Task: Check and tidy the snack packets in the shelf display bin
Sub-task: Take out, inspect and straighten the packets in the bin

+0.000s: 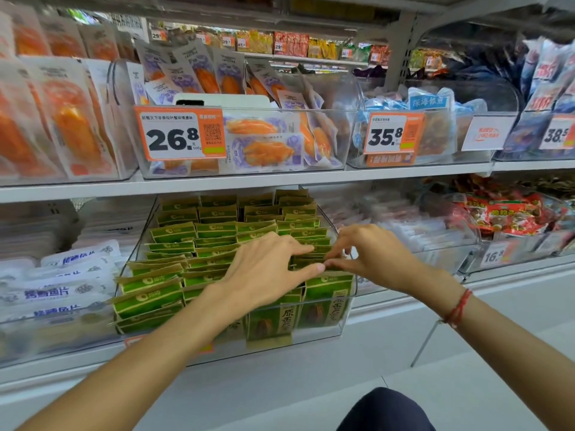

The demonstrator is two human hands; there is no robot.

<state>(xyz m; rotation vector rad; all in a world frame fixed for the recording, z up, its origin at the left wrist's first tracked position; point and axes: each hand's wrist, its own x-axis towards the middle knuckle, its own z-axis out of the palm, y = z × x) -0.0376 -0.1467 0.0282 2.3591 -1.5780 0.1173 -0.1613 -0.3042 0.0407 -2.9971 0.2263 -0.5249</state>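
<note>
Both hands over green snack packets (214, 244) in clear bin (337, 329). Left hand (264, 269) flat, fingers straight, touching packet tops, holding nothing. Right hand (370, 253) pinches a packet top w/ curled fingers.

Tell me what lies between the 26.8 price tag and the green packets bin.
In the head view, the white shelf edge lies between the 26.8 price tag and the green packets bin.

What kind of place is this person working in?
Most likely a shop's snack aisle: tiered shelves, clear display bins packed with green snack packets, and orange price tags clipped to the bin fronts.
</note>
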